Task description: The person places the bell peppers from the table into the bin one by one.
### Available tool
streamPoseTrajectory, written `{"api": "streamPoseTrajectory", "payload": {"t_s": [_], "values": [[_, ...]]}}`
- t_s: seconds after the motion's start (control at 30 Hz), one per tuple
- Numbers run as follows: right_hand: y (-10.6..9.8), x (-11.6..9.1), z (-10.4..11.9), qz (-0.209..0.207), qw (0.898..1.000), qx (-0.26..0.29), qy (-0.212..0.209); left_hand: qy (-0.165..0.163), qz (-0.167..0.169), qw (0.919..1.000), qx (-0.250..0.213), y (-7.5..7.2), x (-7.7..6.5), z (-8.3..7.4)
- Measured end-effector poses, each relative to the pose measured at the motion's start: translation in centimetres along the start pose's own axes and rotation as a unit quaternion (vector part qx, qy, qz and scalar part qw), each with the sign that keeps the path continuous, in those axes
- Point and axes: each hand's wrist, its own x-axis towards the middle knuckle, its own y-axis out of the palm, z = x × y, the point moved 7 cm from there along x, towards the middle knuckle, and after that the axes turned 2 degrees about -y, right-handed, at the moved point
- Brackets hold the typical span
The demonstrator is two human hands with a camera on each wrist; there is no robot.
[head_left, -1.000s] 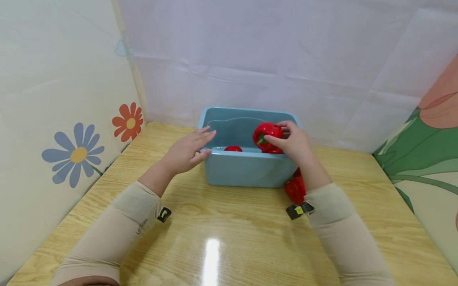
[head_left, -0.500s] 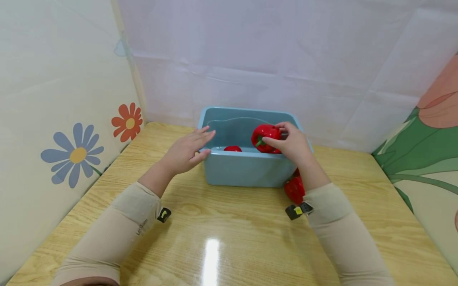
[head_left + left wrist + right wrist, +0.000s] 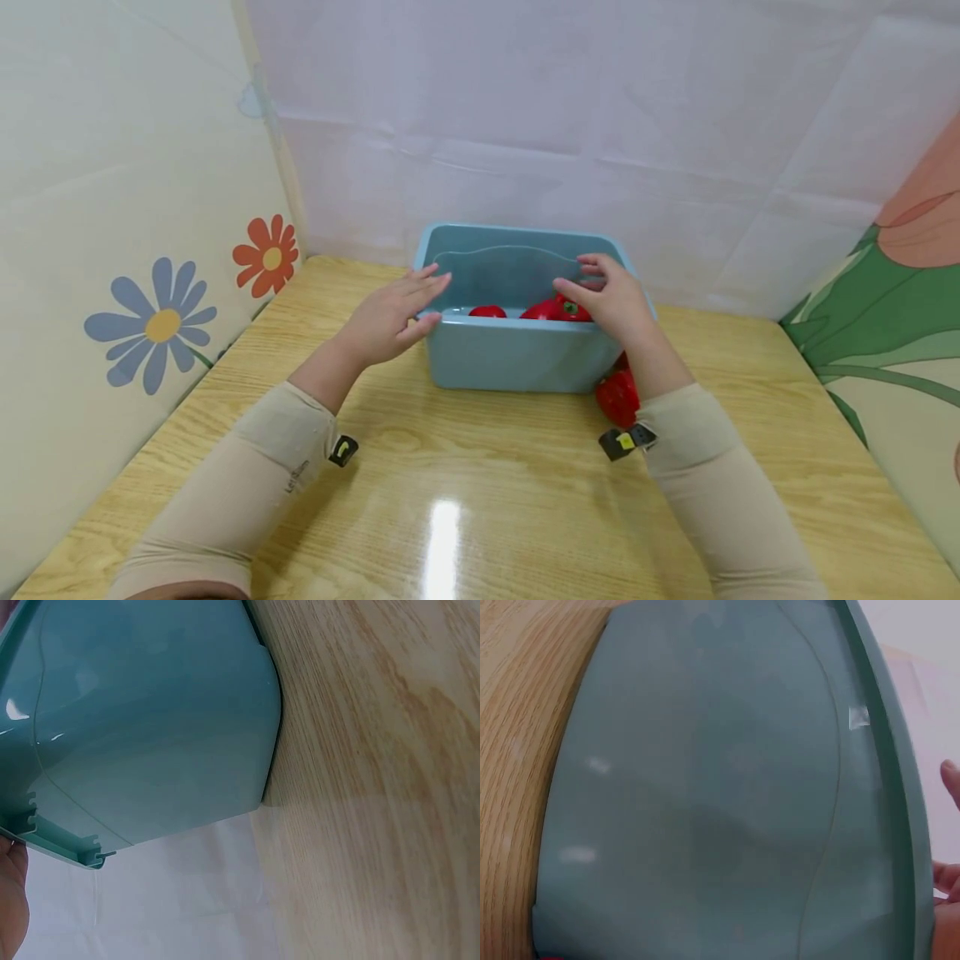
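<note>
A blue-green plastic bin (image 3: 525,358) stands on the wooden table against the back wall. Inside it lie red bell peppers (image 3: 546,310), one showing a green stem, and another red piece (image 3: 487,312) further left; the front wall hides their lower parts. My left hand (image 3: 386,321) rests on the bin's left rim with fingers spread. Over the right end of the bin is my right hand (image 3: 617,300), thumb and fingers apart, nothing between them. In the right wrist view, the fingers (image 3: 949,877) show past the bin's rim.
More red peppers (image 3: 619,398) lie on the table beside the bin's front right corner, partly hidden behind the right forearm. The wooden table (image 3: 480,467) spreads out in front. A white sheet (image 3: 525,125) hangs behind the bin, and flower-printed panels flank both sides.
My right hand held a red bell pepper over the bin in both earlier frames. It has let go, and the pepper now lies lower, inside the bin. The left hand has stayed put.
</note>
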Motion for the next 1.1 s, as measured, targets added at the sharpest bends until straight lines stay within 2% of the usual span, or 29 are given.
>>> {"api": "streamPoseTrajectory", "payload": {"t_s": [0.27,0.63,1.1], "values": [[-0.28,-0.01,-0.13,0.005,1.0,0.005,-0.007,-0.007,0.002,1.0,-0.003,-0.07,0.04,0.03],[-0.41,-0.27,-0.1,0.009,1.0,0.0,-0.016,0.004,-0.008,0.9999,-0.01,-0.24,0.06,-0.28],[-0.63,-0.3,-0.02,0.009,1.0,0.016,-0.026,0.0,-0.005,1.0,-0.006,-0.23,0.15,-0.33]]}}
